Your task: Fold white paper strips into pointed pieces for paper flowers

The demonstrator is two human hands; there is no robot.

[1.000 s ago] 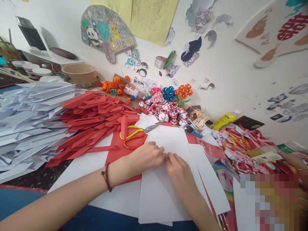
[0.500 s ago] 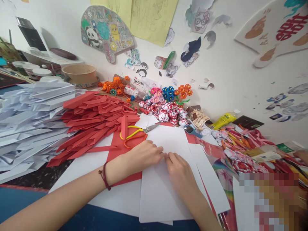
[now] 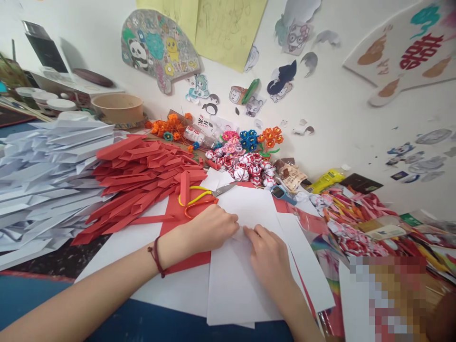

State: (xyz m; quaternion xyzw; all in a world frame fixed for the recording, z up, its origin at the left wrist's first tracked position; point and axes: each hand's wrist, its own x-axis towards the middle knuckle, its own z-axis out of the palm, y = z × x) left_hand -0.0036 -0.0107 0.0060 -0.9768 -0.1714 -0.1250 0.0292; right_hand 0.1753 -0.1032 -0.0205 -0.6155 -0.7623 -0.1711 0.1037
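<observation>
My left hand (image 3: 214, 227), with a dark red bracelet (image 3: 156, 258) at the wrist, is curled closed over a stack of white paper sheets (image 3: 231, 294). Just right of it, my right hand (image 3: 268, 247) has its thumb and forefinger drawn together, its fingertips close to the left ones. Between the fingertips there seems to be a pale bit of paper, hard to tell from the white sheet below. Scissors (image 3: 199, 202) with yellow and orange handles lie open beyond my left hand, beside red paper (image 3: 171, 242).
Folded white strips (image 3: 53, 180) and folded red strips (image 3: 142, 175) are heaped at the left. Behind the sheets stand red-and-white paper balls (image 3: 249, 168), near a blue watch (image 3: 281, 192). Colourful strips (image 3: 366, 209) and packets crowd the right side.
My fingertips have moved slightly apart, opening a small gap between the hands. The view has shifted a little; the scissors and paper heaps stay in place.
</observation>
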